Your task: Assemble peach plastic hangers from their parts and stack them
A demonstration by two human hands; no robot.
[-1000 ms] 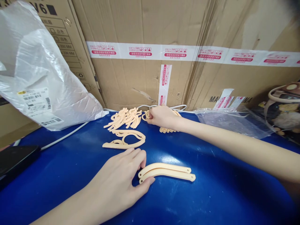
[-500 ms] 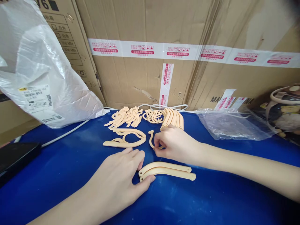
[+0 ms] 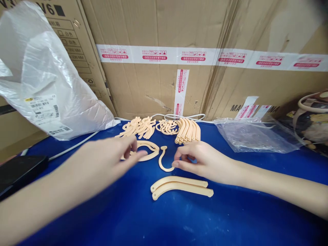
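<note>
The head view has a pale plastic hook point(image 3: 160, 162) lying on the blue worktop point(image 3: 222, 218) between the two hands, its end at the right hand's point(image 3: 202, 159) thumb. The fingers there are curled nearly together; I cannot tell whether they grip the hook or only touch it. The left hand point(image 3: 110, 152), blurred, has its fingers parted from the thumb, nothing visible between them, in front of a folded hanger point(image 3: 150, 157). Nearer the camera than the hook, two curved arms point(image 3: 183, 187) lie side by side. Beyond it are a heap of slim curved pieces point(image 3: 139, 128), a cluster of hooks point(image 3: 167, 127) and a row of stacked arms point(image 3: 188, 130). Right of these a clear plastic bag point(image 3: 246, 140) lies flat and crumpled. At left stands a bulging white mailing bag point(image 3: 51, 78) with a printed label, its opaque film hiding its contents. Behind rises a large cardboard carton point(image 3: 153, 30) with printed tape across it, what it holds hidden; a second carton point(image 3: 74, 17) stands behind the white bag.
</note>
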